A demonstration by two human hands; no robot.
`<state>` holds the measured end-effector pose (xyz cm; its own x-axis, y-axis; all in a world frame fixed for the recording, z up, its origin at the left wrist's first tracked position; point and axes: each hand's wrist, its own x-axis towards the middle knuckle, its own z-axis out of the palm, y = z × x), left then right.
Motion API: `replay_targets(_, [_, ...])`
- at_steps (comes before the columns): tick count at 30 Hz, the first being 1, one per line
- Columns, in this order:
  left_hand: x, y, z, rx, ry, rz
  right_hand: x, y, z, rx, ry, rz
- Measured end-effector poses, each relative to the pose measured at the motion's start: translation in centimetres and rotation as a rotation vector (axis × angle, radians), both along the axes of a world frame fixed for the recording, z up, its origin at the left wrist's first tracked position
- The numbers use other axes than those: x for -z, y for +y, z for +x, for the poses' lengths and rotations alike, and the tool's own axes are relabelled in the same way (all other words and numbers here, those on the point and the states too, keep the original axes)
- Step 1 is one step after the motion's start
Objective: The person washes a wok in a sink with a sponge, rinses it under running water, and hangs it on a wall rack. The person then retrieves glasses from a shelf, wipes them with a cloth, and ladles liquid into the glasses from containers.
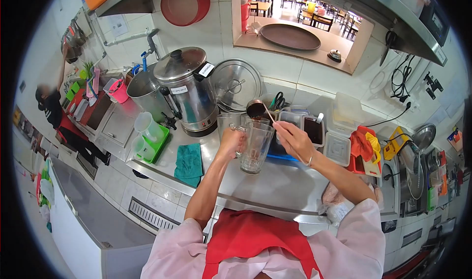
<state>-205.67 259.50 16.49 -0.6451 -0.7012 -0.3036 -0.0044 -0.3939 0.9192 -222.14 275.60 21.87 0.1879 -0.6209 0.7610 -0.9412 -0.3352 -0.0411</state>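
My left hand (232, 142) is closed round the handle of a clear glass mug (254, 153), held over the steel counter (231, 183). A ladle (255, 109) is pinched by its thin handle in my right hand (294, 139). Its bowl, with dark liquid in it, is above the mug's rim. Behind the mug, another clear glass vessel (225, 121) is partly hidden by my left hand. To the right of the ladle is a plastic container of dark liquid (313, 129).
A steel urn (189, 99) and large pot (146, 94) stand at the back left. Plastic jugs (147, 127) sit in a green tray (161, 145), near a green cloth (189, 162). Clear containers (337, 148) are at right. Far left, a person (54, 114) reaches up.
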Motion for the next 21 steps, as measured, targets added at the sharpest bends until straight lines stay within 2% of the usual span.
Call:
replay_targets(6, [-0.2,0.1,0.2,-0.041,0.038,0.039,1.6,0.8,-1.2,-0.080,0.138,-0.152])
replay_targets(8, [0.3,0.3,0.3,-0.077,0.055,0.012,2.3,0.5,-1.0,-0.025,-0.190,-0.162])
replay_targets(9, [0.9,0.5,0.4,-0.078,0.057,0.011,2.9,0.0,-1.3,-0.026,-0.188,-0.163])
replay_targets(11, [2.2,1.0,0.8,-0.215,0.104,-0.028,3.7,-1.0,-1.5,0.100,-0.765,-0.069])
replay_targets(12, [2.7,1.5,0.9,-0.213,0.103,-0.029,3.5,-1.2,-1.4,0.101,-0.766,-0.070])
replay_targets(14, [3.6,2.6,1.1,-0.462,0.077,-0.262,3.1,-1.4,-1.1,0.181,-0.761,0.095])
replay_targets(15, [4.1,2.6,1.2,-0.518,0.033,-0.360,4.2,-1.8,-1.4,0.195,-0.589,0.141])
replay_targets(16, [4.6,2.5,1.3,-0.518,0.030,-0.357,4.7,-1.9,-1.3,0.195,-0.590,0.145])
replay_targets(18, [5.0,2.4,1.4,-0.641,-0.114,-0.580,5.7,-2.0,-0.7,0.192,-0.138,0.204])
replay_targets(21, [4.8,2.2,1.5,-0.684,-0.247,-0.629,7.1,-2.1,-0.5,0.175,-0.034,0.310])
